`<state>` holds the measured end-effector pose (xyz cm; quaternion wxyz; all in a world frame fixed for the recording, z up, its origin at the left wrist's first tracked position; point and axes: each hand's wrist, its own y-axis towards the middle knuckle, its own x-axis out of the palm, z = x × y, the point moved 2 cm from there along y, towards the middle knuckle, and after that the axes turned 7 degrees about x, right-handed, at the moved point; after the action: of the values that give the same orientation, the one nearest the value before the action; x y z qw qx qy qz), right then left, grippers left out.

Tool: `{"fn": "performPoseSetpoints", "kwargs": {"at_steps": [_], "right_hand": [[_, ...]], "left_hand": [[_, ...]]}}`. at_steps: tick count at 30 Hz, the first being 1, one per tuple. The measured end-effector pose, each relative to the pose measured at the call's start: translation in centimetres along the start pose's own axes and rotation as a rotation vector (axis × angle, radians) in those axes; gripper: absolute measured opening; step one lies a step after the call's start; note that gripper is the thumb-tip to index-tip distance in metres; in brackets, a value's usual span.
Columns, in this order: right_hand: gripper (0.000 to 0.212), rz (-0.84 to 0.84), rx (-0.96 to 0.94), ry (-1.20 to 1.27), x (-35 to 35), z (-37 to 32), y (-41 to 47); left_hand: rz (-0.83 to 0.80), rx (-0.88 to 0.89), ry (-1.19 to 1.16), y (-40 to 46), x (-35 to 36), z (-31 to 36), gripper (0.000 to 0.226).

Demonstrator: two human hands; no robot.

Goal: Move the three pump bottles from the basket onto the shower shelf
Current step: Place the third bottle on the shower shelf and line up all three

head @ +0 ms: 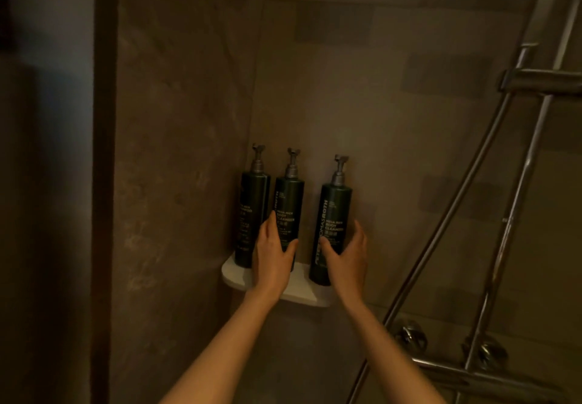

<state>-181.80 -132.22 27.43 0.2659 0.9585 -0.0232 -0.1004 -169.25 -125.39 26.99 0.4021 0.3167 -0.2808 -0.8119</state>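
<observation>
Three dark green pump bottles with grey pumps stand upright on a small white corner shelf (302, 296) in the shower. The left bottle (250, 208) is against the side wall, the middle bottle (288, 205) is right beside it, and the right bottle (333, 214) stands a little apart. My left hand (272, 255) wraps around the lower part of the middle bottle. My right hand (346, 255) cups the lower part of the right bottle, thumb in front and fingers behind. No basket is in view.
Brown stone tiles cover both walls of the corner. A chrome shower rail and hose (491, 214) run down the right side, with valve knobs (409, 337) and a horizontal bar (472, 375) below. A dark door frame (105, 183) stands at the left.
</observation>
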Motion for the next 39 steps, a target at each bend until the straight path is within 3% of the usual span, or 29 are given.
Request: {"fn": "performPoseSetpoints", "kwargs": {"at_steps": [14,20,39], "right_hand": [[0.063,-0.255,0.029,0.152,1.5,1.6,3.2],[0.076,-0.167,-0.015,0.133,1.6,1.6,2.8],[0.06,-0.185,-0.056,0.11,1.4,0.4,2.0]], "left_hand": [[0.066,-0.066,-0.053,1.7,1.5,-0.3,0.078],[0.064,-0.069,-0.055,1.6,1.5,-0.3,0.077],[0.029,-0.045,-0.045,1.9,0.9,-0.5,0.078]]}}
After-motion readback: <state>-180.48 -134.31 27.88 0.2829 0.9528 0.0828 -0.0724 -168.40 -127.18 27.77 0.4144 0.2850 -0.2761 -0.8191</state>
